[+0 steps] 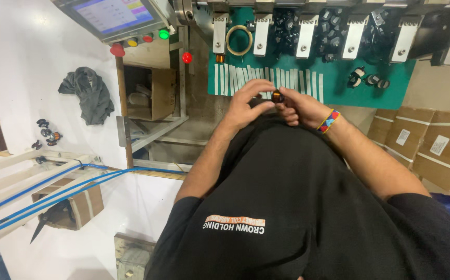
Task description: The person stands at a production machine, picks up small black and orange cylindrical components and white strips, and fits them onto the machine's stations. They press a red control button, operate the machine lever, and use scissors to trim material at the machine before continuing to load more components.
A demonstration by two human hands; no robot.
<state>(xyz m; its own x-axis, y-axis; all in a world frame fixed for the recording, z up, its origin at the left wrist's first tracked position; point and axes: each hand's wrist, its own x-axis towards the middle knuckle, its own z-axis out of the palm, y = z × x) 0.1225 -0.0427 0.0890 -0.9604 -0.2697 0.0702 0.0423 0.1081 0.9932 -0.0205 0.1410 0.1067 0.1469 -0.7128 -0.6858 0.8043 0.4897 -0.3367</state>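
Observation:
Both my hands meet in front of my black shirt, at the near edge of a green mat (391, 85). My left hand (247, 102) and my right hand (298, 110) pinch a small dark coil (277, 96) with an amber band between their fingertips. A beaded bracelet (328, 121) sits on my right wrist. Just beyond the fingers, a row of white tape strips (246, 78) lies on the mat. Further back are a roll of tape (239, 40) and piles of small black coil parts (334, 28).
Metal brackets (304, 35) line the machine above the mat. At upper left are a touch screen (113, 14) and coloured buttons (147, 38). A grey cloth (90, 94) and a few small parts (48, 132) lie on the white surface. Cardboard boxes (435, 150) stand right; blue cables (53, 182) run left.

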